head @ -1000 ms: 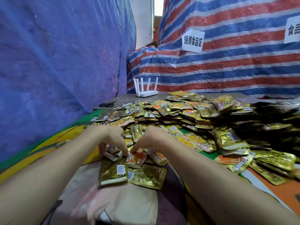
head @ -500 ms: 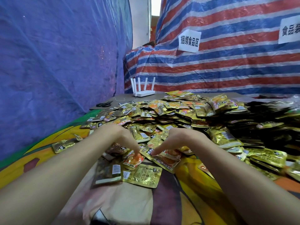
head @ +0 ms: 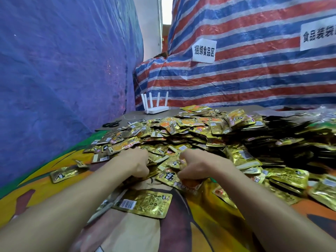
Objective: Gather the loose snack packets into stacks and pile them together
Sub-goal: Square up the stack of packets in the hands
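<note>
The fingers [head: 182, 175] of the right hand [head: 198, 164] are curled tight, gripping the near edge of a few overlapping packets [head: 187, 185] that lie on the table's printed cover [head: 181, 233]. The left hand [head: 134, 160] sits close by at its 9 o'clock, not touching it. Its fingers are curled under as well, at the pile's near edge, but the hand hides whether they hold anything.

At 6 o'clock of both hands a gold packet [head: 145, 203] lies flat with its barcode up. Out at 9 o'clock a lone packet [head: 63, 174] lies apart from the rest. From 12 to 3 o'clock spreads the big loose pile of snack packets [head: 200, 135], gold and orange, touching both hands.

Past the pile at 11 o'clock stands a white router [head: 156, 108] with its aerials upright. Black scissors [head: 111, 124] lie at 10 o'clock. A striped tarp [head: 254, 79] carrying a white paper sign [head: 203, 50] rises behind, with a blue tarp [head: 63, 70] from 9 to 11 o'clock.
</note>
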Tool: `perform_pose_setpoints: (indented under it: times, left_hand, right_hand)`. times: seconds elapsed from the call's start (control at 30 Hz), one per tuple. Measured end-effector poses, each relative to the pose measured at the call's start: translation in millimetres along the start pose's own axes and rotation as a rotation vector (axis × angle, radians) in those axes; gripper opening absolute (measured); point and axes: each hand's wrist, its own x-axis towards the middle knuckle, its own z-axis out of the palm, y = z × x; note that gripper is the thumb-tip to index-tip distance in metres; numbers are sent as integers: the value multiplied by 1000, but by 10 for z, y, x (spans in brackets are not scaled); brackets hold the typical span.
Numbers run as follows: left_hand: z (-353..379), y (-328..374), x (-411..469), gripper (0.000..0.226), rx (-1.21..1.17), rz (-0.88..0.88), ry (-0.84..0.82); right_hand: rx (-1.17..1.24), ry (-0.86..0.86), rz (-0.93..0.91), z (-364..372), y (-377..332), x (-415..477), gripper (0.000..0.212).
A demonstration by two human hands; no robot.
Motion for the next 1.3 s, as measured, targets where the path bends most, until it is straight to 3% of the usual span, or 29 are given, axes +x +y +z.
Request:
perform_pose_setpoints:
  times: [0.1,0.33,0.43,0.5,0.57,0.67,0.73,0.8,0.9,1.13,1.3]
  left_hand:
    - [29,-15,5,19,-16,-48,30]
    - [62,-33,41,12,-43,-30,28]
    - [31,-82,55,12,-72,37,-42]
    - [0,-133,55,29,-116,71,-58]
    - [-41,-159,48,39,-183,89,-58]
    - [-86,-166,48,15,-295,84,-32]
    - [-125,-223,47,4,-391,38,27]
    - [-181,-301,23,8,-464,3,54]
    - [-271,-434,21,15,-533,-30,149]
    - [-387,-593,23,24,-1222,-126,308]
    - [-289,-393,59,59,-1582,-123,291]
  right_hand:
    - [-17,-33,-5,19,-6,-6,48]
    - [-174,149,-11,162,-34,-4,27]
    - [-28,19,46,80,82,-7,40]
    - [147,-56,60,49,139,-22,45]
    - [162,-87,70,58,119,-39,56]
    - [33,-101,102,115,40,-54,76]
    - [71,-52,86,104,16,-53,62]
    - [106,44,39,92,19,-57,38]
    - [37,158,8,96,-26,-97,34]
    - [139,57,85,143,-129,-60,14]
    - [205,81,207,166,-98,-28,48]
